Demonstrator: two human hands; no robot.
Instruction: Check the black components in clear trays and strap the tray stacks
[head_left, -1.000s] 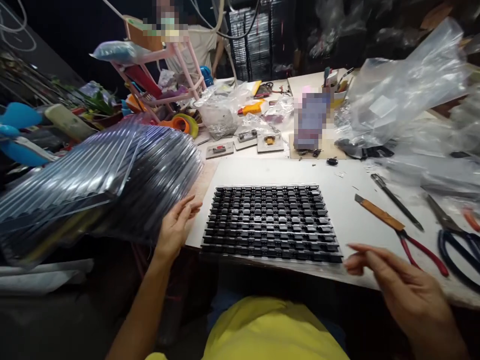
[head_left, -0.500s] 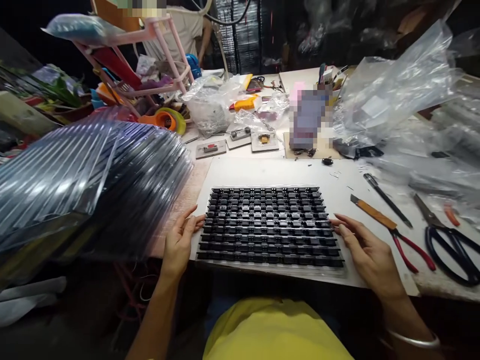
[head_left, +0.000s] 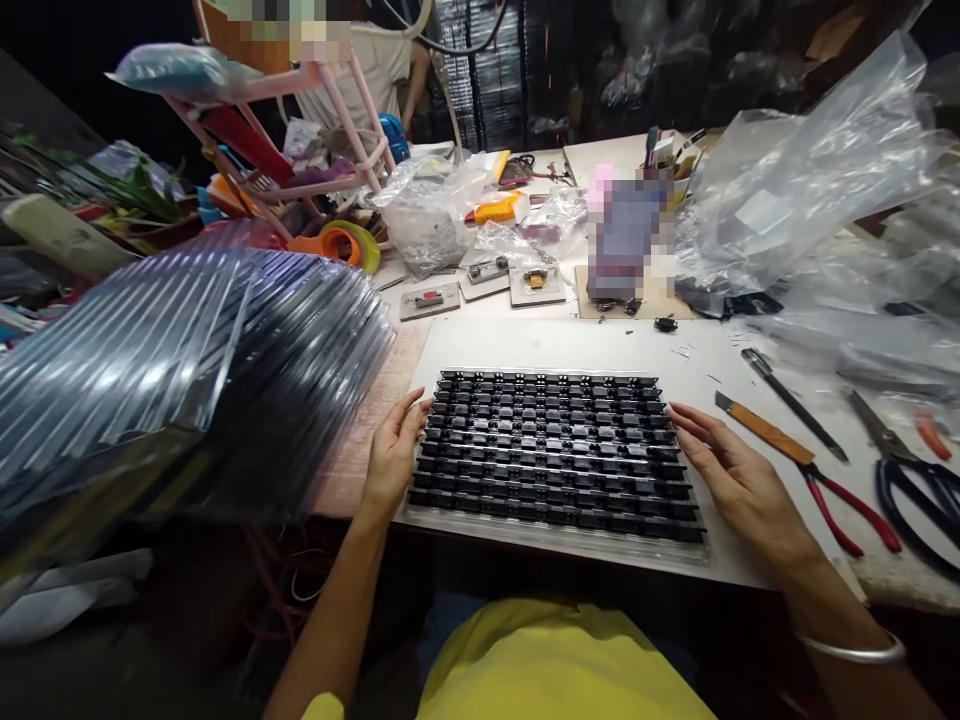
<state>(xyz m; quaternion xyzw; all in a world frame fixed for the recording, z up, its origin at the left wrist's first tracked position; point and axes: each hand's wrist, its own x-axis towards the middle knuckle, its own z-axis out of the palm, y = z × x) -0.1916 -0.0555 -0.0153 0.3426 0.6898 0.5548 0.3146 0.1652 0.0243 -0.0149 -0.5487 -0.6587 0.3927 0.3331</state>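
A flat bank of clear plastic tubes (head_left: 556,452) filled with small black chips lies side by side on a white board (head_left: 562,345) at the table's near edge. My left hand (head_left: 393,456) presses flat against the left ends of the tubes. At the right ends, my right hand (head_left: 733,476) does the same, fingers stretched along them. Neither hand grips anything. A metal bangle sits on my right wrist.
A big plastic-wrapped bundle of tubes (head_left: 172,370) fills the left. Red-handled pliers (head_left: 810,470), a dark tool (head_left: 793,402) and scissors (head_left: 911,470) lie right of the board. Small jigs (head_left: 487,285), plastic bags (head_left: 795,200), a pink rack (head_left: 300,130) and another person (head_left: 375,60) are behind.
Both hands came in to the tube bank: the left from the wrapped bundle, the right from the air at the near right. They now press the bank's two ends.
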